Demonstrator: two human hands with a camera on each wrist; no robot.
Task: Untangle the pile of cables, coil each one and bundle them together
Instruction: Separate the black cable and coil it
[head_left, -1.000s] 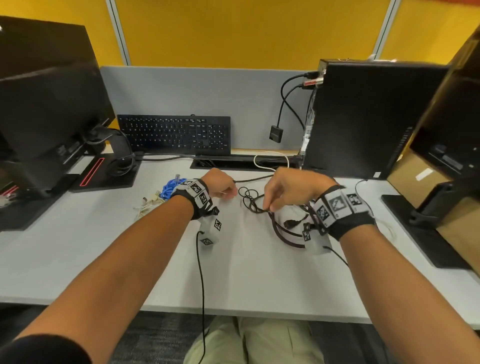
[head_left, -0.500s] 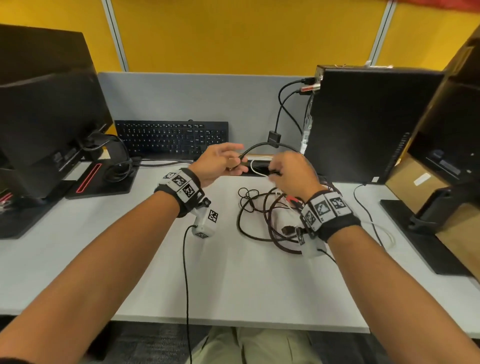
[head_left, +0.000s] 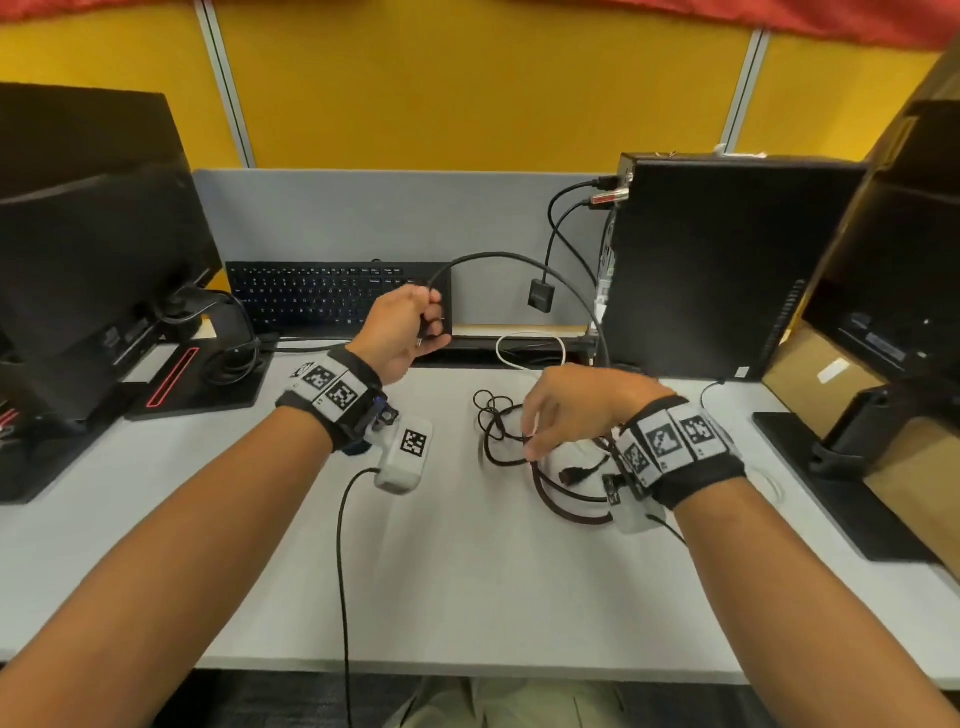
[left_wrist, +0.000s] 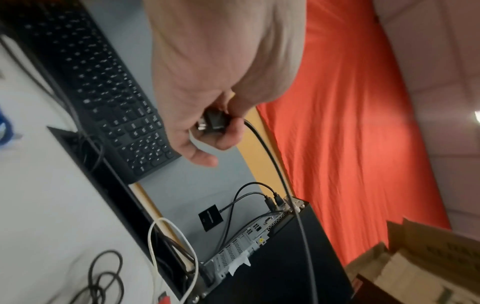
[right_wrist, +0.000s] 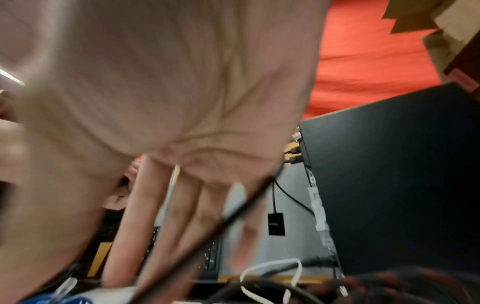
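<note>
My left hand (head_left: 431, 325) is raised in front of the keyboard and grips the plug end (left_wrist: 211, 121) of a black cable (head_left: 519, 257). That cable arcs up and right, then drops behind my right hand (head_left: 530, 441). The right hand hovers over the cable pile (head_left: 545, 467) on the desk, fingers stretched downward; in the right wrist view the black cable (right_wrist: 233, 216) runs across those fingers without a clear grip. The pile holds thin black loops (head_left: 493, 415), a dark red braided cable (head_left: 561, 512) and a black plug (head_left: 571, 475).
A keyboard (head_left: 322, 296) leans on the grey partition. Left stands a monitor (head_left: 93, 270), right a black PC tower (head_left: 727, 260) with plugged cables, a second monitor stand (head_left: 857, 457) and a cardboard box (head_left: 810, 379). A white cable loop (head_left: 530, 345) lies behind the pile.
My left hand has drawn the plug end away to the left, so the black cable now arcs high. My right hand has left that cable's end and dropped onto the pile.
</note>
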